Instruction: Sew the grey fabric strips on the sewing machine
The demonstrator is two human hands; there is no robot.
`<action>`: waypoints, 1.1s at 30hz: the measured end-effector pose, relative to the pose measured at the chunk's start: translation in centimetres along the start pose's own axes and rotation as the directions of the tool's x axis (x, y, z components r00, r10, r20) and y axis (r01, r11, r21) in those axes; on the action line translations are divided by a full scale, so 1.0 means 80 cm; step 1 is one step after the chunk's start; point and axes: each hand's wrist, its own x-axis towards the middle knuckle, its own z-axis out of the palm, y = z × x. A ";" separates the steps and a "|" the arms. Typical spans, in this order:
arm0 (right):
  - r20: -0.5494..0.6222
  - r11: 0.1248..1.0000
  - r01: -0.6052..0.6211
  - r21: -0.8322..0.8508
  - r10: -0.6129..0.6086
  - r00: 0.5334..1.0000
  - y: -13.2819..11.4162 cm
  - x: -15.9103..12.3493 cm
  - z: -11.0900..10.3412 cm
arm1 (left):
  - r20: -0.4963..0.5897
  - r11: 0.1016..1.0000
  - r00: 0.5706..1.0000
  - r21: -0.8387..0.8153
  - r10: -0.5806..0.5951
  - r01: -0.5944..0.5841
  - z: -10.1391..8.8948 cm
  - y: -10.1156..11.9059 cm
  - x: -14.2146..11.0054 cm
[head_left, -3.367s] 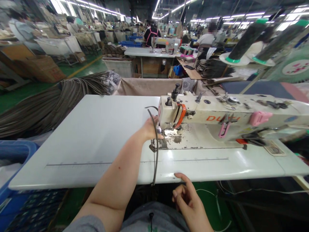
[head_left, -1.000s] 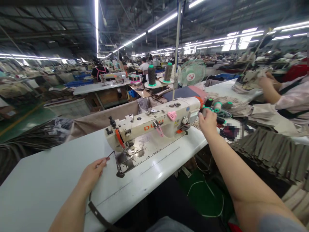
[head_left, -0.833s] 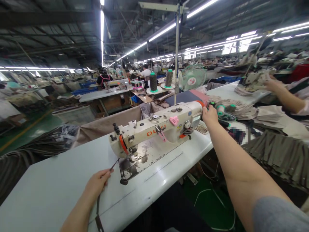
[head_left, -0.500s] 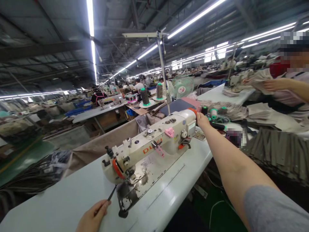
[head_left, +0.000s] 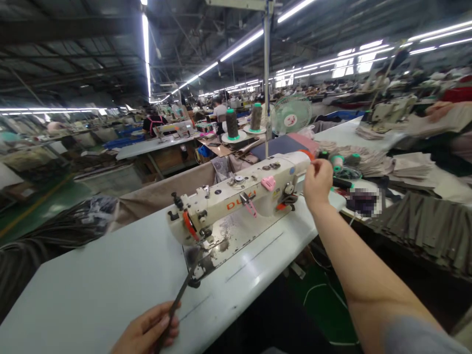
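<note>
My left hand [head_left: 157, 327] pinches a narrow dark strip [head_left: 180, 293] between thumb and fingers. The strip runs up from the hand to the needle end of a white sewing machine [head_left: 239, 189] with orange trim. My right hand [head_left: 319, 182] reaches to the machine's far right end. Its fingers are curled at the handwheel beside the orange ring [head_left: 307, 154], and the hand hides most of the wheel. Pink-handled thread snips [head_left: 249, 204] and a pink heart-shaped piece [head_left: 268, 183] sit on the machine's arm.
The machine stands on a pale table [head_left: 110, 265]. Behind it are thread cones [head_left: 232, 124] and a green fan [head_left: 291, 115]. To the right lie stacked fabric pieces [head_left: 413, 164] and hanging dark strips [head_left: 420, 226]. A co-worker's hand [head_left: 440, 110] holds cloth at the far right.
My left hand has moved right and toward me, and more of the strip now shows. My right hand's fingers have curled more at the machine's end. The view has shifted.
</note>
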 end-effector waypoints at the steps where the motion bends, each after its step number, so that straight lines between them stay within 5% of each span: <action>1: 0.036 0.996 0.069 0.053 -0.071 0.997 -0.017 -0.046 -0.003 | 0.025 0.998 1.000 -0.056 -0.010 0.011 0.015 0.004 -0.011; 4: 0.242 0.920 0.278 0.275 -0.346 0.906 -0.071 -0.186 -0.010 | 0.129 0.989 0.991 -0.150 0.026 -0.006 0.061 0.021 -0.040; 7: 0.391 0.785 0.377 0.492 -0.586 0.710 -0.118 -0.288 -0.014 | 0.265 0.985 0.962 -0.174 0.067 -0.020 0.098 0.040 -0.061; 10: 0.452 0.670 0.403 0.624 -0.730 0.513 -0.144 -0.334 -0.013 | 0.367 0.980 0.915 -0.165 0.166 -0.112 0.117 0.051 -0.067; 13: 0.477 0.615 0.408 0.675 -0.785 0.395 -0.149 -0.348 -0.004 | 0.363 0.975 0.907 -0.019 0.215 -0.223 0.115 0.052 -0.054; 16: 0.502 0.613 0.415 0.672 -0.790 0.353 -0.143 -0.352 0.002 | 0.161 0.890 0.925 0.259 0.343 -0.375 0.104 0.049 -0.026; 18: 0.510 0.609 0.429 0.667 -0.793 0.333 -0.138 -0.353 0.002 | 0.056 0.731 0.844 0.472 0.533 -0.493 0.100 0.050 -0.004; 21: 0.510 0.593 0.453 0.666 -0.805 0.303 -0.134 -0.352 0.000 | 0.063 0.457 0.685 0.699 0.726 -0.549 0.101 0.056 0.030; 24: 0.511 0.581 0.466 0.668 -0.812 0.280 -0.133 -0.350 -0.004 | 0.135 0.275 0.630 0.816 0.765 -0.509 0.109 0.063 0.058; 33: 0.544 0.580 0.490 0.651 -0.806 0.232 -0.123 -0.349 -0.011 | 0.166 0.121 0.575 0.896 0.801 -0.427 0.121 0.052 0.070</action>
